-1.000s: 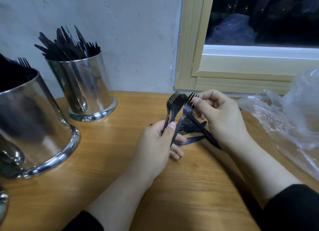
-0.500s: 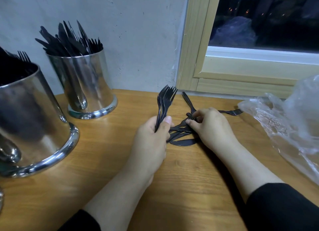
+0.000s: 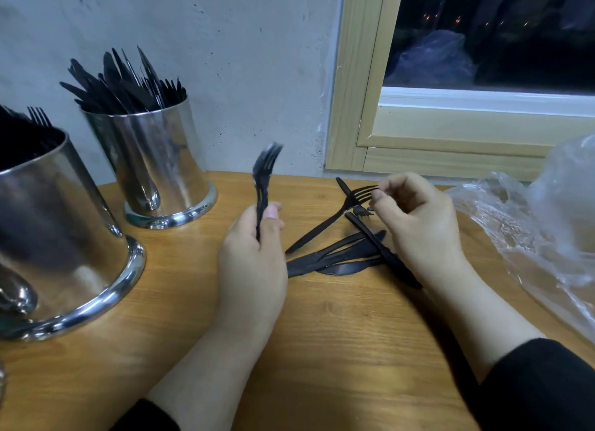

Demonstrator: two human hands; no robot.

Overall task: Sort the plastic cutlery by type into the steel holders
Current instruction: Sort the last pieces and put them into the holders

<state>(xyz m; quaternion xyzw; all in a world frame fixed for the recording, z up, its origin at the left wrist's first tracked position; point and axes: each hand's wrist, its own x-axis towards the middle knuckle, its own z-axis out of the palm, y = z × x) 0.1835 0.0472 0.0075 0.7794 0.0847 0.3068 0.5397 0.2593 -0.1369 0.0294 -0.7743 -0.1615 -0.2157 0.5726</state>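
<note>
On the wooden counter (image 3: pixel 322 350) by the window frame (image 3: pixel 360 76), the left hand (image 3: pixel 252 256) has its fingers and thumb wrapped around the handles of a small bunch of black forks (image 3: pixel 264 179), tines pointing up and a bit blurry, so can't count how many are in there. Over on the other side the right hand (image 3: pixel 418 221) is pinching the tine end of a single fork (image 3: pixel 347 205) between thumb and fingertips, with that fork's handle slanting down-left toward the counter; whether the handle tip is actually touching the wood I can't tell. Under and just beside that hand is a loose pile of black cutlery (image 3: pixel 338 256), looks like mostly knives crossed over each other, plus another small fork head peeking out near the thumb. Two steel holders sit off to the left: the far holder (image 3: pixel 157 160) against the wall is stuffed with what look like knives sticking up, and the near holder (image 3: pixel 54 243) is bigger in frame, with fork tines poking out at its back rim. Both holders are well apart from the pile. Crinkly clear plastic bag (image 3: pixel 541 237) lies along the right edge of the counter, just beside the right forearm. Black sleeves on both arms.
</note>
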